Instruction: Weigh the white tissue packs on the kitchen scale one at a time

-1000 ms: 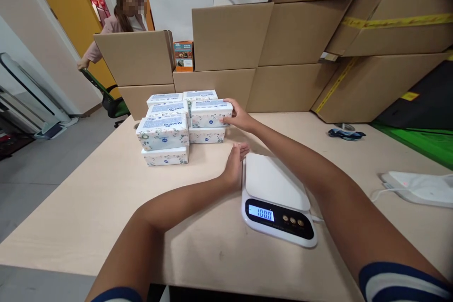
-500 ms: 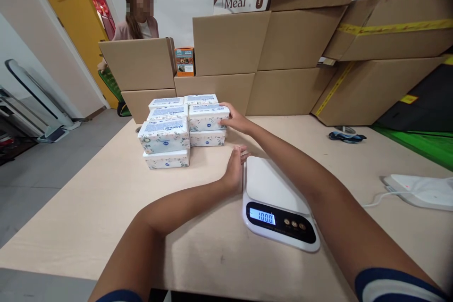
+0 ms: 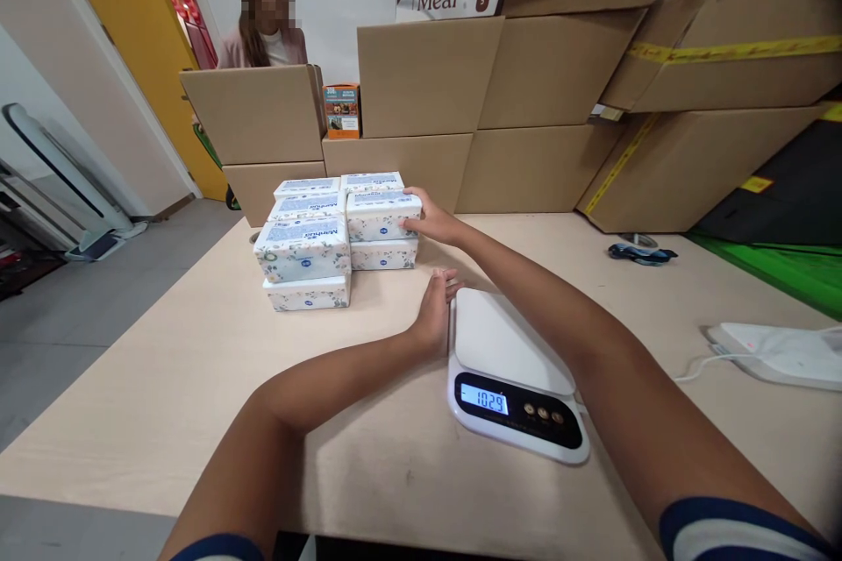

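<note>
My right hand grips the right end of a white, flower-printed tissue pack, the upper one in the right-hand stack. Beneath it lies another tissue pack. More packs stand stacked two high to the left, with a front pack nearest me. My left hand rests against the left side of a white digital scale, fingers stretched towards its far corner and holding nothing. The scale's plate bears nothing that I can see, and its lit display shows digits. My right forearm crosses over the scale's right side.
Cardboard boxes line the table's back edge, with an orange box between them. A person is behind them. To the right lie a dark blue bundle and a white device with a cable.
The number on the scale's display has changed. Both hands keep nearly the same place and hold. The person behind the boxes has shifted slightly, and the view has moved a little.
</note>
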### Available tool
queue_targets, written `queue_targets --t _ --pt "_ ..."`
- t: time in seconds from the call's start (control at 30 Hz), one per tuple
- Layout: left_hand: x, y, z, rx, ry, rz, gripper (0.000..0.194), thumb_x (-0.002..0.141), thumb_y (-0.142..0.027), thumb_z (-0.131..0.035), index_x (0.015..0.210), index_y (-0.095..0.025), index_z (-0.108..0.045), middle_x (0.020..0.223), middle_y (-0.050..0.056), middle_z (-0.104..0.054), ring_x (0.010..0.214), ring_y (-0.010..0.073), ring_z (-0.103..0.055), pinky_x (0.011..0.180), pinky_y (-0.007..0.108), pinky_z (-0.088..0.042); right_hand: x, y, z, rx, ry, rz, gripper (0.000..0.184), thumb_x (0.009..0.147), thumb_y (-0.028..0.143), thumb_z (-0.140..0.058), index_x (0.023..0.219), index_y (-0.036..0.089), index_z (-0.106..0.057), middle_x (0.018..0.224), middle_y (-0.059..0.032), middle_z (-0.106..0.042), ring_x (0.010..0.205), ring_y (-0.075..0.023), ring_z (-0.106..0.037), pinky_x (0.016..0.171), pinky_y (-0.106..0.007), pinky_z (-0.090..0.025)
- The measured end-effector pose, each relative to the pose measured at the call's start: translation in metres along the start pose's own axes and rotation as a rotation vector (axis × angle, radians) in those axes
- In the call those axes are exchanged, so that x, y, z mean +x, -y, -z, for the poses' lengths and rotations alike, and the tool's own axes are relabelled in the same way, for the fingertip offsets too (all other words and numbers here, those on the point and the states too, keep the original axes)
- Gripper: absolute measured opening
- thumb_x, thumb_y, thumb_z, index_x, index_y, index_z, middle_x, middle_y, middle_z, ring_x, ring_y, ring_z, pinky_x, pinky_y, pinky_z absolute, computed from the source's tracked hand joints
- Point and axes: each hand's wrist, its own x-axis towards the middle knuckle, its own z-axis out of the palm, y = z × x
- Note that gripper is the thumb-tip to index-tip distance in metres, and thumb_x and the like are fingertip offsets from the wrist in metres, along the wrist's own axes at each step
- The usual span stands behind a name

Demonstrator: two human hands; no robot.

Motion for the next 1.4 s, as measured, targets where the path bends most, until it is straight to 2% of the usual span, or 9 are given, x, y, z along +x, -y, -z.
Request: queue_targets --t 0.2,0.47,0.6,0.8,0.9,1.07,1.2,1.4 --pt "-0.001 -0.001 -0.001 -0.015 -0.006 0.005 0.06 0.119 -0.06 -0.03 0.147 -0.017 -0.062 0.155 0.023 -0.07 0.153 0.0313 -0.065 0.133 0.044 -0.047 -0.002 0.002 -0.001 -0.017 0.007 -0.01 0.105 0.07 0.046 -0.084 0.161 0.023 -0.036 0.143 -0.0175 -0.067 0.134 -0.0391 -0.065 0.127 -0.067 -0.052" --pt "0.0 0.0 -0.001 -0.016 -0.004 0.006 0.061 0.119 -0.063 -0.03 0.145 -0.019 -0.063 0.152 0.021 -0.071 0.152 0.0304 -0.065 0.135 0.043 -0.045 0.002 -0.002 -0.002 -0.014 0.016 -0.019 0.1 0.072 0.046 -0.083 0.159 0.03 -0.037 0.143 -0.0124 -0.068 0.135 -0.0373 -0.065 0.129 -0.069 -0.05" --pt "-0.001 0.001 -0.001 0.004 0.001 -0.009 0.058 0.12 -0.058 -0.029 0.145 -0.017 -0.062 0.154 0.023 -0.07 0.154 0.0303 -0.063 0.135 0.043 -0.045 0.001 0.0 -0.002 -0.018 0.027 -0.026 0.102 0.072 0.045 -0.084 0.16 0.03 -0.035 0.145 -0.0135 -0.068 0.137 -0.0386 -0.065 0.13 -0.071 -0.049" --pt "0.001 0.004 0.0 -0.059 -0.003 0.007 0.061 0.116 -0.069 -0.039 0.141 -0.02 -0.065 0.152 0.022 -0.071 0.151 0.0337 -0.065 0.134 0.047 -0.047 0.002 0.002 -0.003 -0.02 0.029 -0.024 0.103 0.072 0.045 -0.084 0.16 0.03 -0.033 0.151 -0.0153 -0.065 0.138 -0.0388 -0.064 0.131 -0.07 -0.047" --pt "0.002 0.004 0.0 -0.047 -0.004 0.007 0.059 0.118 -0.066 -0.035 0.14 -0.02 -0.065 0.153 0.021 -0.071 0.152 0.0321 -0.065 0.134 0.046 -0.047 0.005 0.0 -0.005 -0.015 0.034 -0.014 0.105 0.07 0.046 -0.085 0.161 0.029 -0.034 0.147 -0.0154 -0.066 0.135 -0.0386 -0.065 0.129 -0.069 -0.049" --pt "0.0 0.002 -0.002 -0.044 -0.016 0.002 0.057 0.118 -0.062 -0.037 0.139 -0.018 -0.066 0.152 0.022 -0.072 0.152 0.0333 -0.065 0.134 0.046 -0.047 0.008 -0.001 -0.008 -0.004 0.043 0.007 0.101 0.071 0.044 -0.087 0.159 0.034 -0.037 0.145 -0.0125 -0.066 0.134 -0.0382 -0.065 0.127 -0.069 -0.051" --pt "-0.002 0.001 -0.002 -0.035 -0.003 0.0 0.05 0.12 -0.054 -0.035 0.139 -0.018 -0.064 0.152 0.022 -0.072 0.154 0.0322 -0.063 0.133 0.046 -0.047 0.007 -0.001 -0.008 -0.016 0.044 -0.007 0.107 0.07 0.045 -0.086 0.162 0.028 -0.034 0.144 -0.0154 -0.067 0.134 -0.0388 -0.065 0.128 -0.068 -0.051" --pt "0.001 0.004 0.0 -0.006 0.014 -0.023 0.05 0.12 -0.054 -0.034 0.139 -0.018 -0.064 0.153 0.022 -0.07 0.155 0.0314 -0.062 0.133 0.046 -0.047 0.007 -0.002 -0.009 -0.032 0.044 -0.009 0.107 0.073 0.045 -0.084 0.165 0.031 -0.032 0.159 -0.0154 -0.061 0.146 -0.0389 -0.062 0.133 -0.07 -0.046"
